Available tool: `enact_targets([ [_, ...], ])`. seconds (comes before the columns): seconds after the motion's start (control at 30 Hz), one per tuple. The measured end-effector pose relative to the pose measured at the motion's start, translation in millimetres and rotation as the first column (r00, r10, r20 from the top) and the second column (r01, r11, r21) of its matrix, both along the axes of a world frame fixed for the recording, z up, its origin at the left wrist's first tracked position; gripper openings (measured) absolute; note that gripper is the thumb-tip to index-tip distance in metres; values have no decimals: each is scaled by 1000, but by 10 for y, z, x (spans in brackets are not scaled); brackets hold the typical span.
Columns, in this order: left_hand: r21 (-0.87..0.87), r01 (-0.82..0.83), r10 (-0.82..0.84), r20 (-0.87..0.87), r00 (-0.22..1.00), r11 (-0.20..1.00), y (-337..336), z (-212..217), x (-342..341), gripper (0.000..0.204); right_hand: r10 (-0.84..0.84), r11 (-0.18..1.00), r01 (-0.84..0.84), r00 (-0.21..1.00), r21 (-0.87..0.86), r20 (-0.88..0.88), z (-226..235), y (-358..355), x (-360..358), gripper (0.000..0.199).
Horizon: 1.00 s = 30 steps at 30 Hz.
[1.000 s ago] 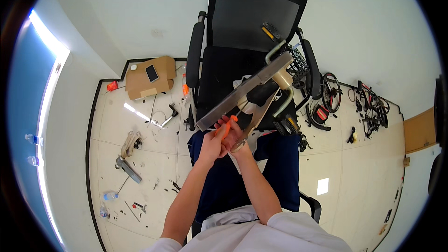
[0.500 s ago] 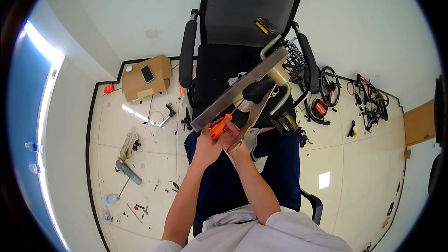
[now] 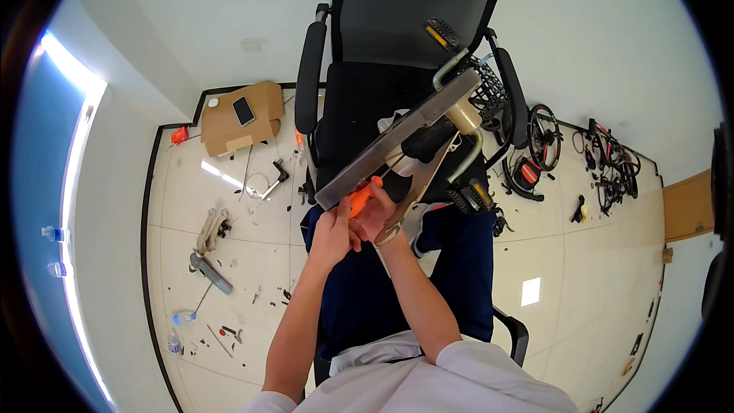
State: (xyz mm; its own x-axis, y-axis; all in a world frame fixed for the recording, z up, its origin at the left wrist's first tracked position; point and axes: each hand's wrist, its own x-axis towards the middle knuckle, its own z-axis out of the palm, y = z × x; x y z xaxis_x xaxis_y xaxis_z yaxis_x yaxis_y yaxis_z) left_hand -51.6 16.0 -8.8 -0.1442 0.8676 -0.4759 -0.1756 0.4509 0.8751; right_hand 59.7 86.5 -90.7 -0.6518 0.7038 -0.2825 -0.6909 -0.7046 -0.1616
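Observation:
A screwdriver [image 3: 362,197] with an orange handle sits between my two hands, its thin shaft angled up to the right inside a bicycle frame part. My right hand [image 3: 375,218] is closed round the handle from the right, partly inside the frame's fork. My left hand [image 3: 332,237] is closed at the handle's lower end, its fingertips close to the end of a long grey-brown chain cover [image 3: 397,138]. The beige frame part [image 3: 463,116] carries cranks with an upper pedal [image 3: 443,34] and a lower pedal [image 3: 470,197]. The screwdriver's tip is hard to make out.
The frame part rests over a black office chair [image 3: 355,95] before my knees. Left on the floor lie a cardboard piece [image 3: 260,126] with a phone [image 3: 243,111], metal parts [image 3: 210,271] and bottles [image 3: 183,317]. Bicycle wheels [image 3: 544,138] and a dark frame [image 3: 612,160] are at right.
My left hand has shifted slightly down and left along the handle, which now shows less. The chain cover and pedals appear slightly higher and farther right in view.

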Motion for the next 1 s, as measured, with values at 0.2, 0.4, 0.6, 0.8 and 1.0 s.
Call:
enact_targets([
  [0.2, -37, 115, -119, -185, 975, 993, 34, -27, -100, 41, -132, 989, 131, 991, 62, 15, -130, -26, -49, 19],
  [0.4, 104, 131, -88, -344, 935, 986, -8, -91, -124, 22, -157, 987, 152, 983, 57, 91, -494, -7, -27, 19],
  [0.6, 64, -56, 65, -161, 985, 996, 33, -175, -128, 33, -102, 994, 103, 994, 37, -40, -177, -42, 12, 28],
  [0.8, 17, 10, -7, -156, 988, 1000, 58, -96, -167, 33, -114, 984, 114, 993, 138, -3, -98, -41, 66, 25],
  [1.0, 202, 143, -85, -271, 959, 969, 26, 92, -207, 34, -103, 990, 96, 993, 104, 63, -286, -16, 46, 18],
])
